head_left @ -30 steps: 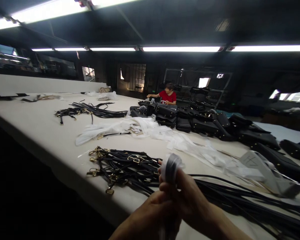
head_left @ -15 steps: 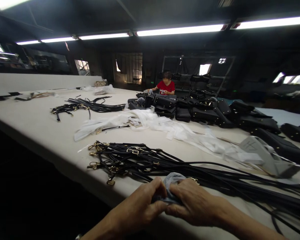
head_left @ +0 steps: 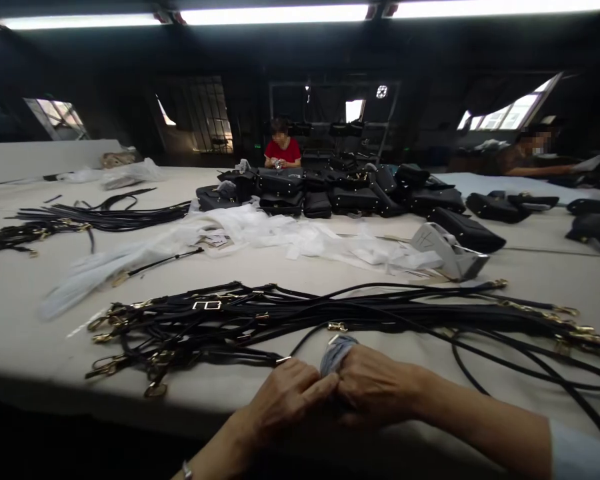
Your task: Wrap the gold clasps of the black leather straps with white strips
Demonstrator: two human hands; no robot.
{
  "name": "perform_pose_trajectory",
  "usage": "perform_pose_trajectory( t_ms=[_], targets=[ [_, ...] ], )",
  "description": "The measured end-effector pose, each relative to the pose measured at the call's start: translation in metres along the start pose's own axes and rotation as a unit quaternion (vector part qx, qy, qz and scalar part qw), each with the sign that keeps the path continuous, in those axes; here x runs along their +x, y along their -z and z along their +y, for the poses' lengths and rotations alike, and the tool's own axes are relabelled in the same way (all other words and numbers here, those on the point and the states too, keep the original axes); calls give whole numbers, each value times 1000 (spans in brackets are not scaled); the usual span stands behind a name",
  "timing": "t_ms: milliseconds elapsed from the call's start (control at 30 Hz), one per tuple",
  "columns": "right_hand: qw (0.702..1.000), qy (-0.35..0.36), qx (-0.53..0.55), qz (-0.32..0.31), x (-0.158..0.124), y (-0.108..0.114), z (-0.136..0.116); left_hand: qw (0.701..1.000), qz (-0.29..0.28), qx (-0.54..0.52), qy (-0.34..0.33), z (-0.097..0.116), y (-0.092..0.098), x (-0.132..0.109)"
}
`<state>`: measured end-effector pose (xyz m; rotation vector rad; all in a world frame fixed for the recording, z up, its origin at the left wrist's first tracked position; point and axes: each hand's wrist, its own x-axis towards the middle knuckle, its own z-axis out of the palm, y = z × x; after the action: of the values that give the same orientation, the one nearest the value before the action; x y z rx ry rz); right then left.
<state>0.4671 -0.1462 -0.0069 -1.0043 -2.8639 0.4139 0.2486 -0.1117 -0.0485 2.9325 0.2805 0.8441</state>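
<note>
Near black straps point(head_left: 360, 311), both hands point(head_left: 290, 393) point(head_left: 380, 383) have lowered grey wrapping point(head_left: 335, 353).

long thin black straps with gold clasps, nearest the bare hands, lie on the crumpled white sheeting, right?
Not on the sheeting: the head view shows the gold-clasped straps nearest the left hand and right hand lying directly on the pale flat tabletop.

Lit ceiling tubes point(head_left: 275, 15), red-shirted person point(head_left: 289, 153)
</note>
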Motion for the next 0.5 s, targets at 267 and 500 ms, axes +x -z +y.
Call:
perform_pose_trajectory(
  t_ms=[267, 500],
  targets=[
    [990, 78, -65, 94, -21, 11, 6, 997, 2, 34, 65, 9, -8, 14],
    [980, 41, -67, 185, -36, -3, 7, 997, 50, 56, 35, 1, -15, 24]
  ],
)
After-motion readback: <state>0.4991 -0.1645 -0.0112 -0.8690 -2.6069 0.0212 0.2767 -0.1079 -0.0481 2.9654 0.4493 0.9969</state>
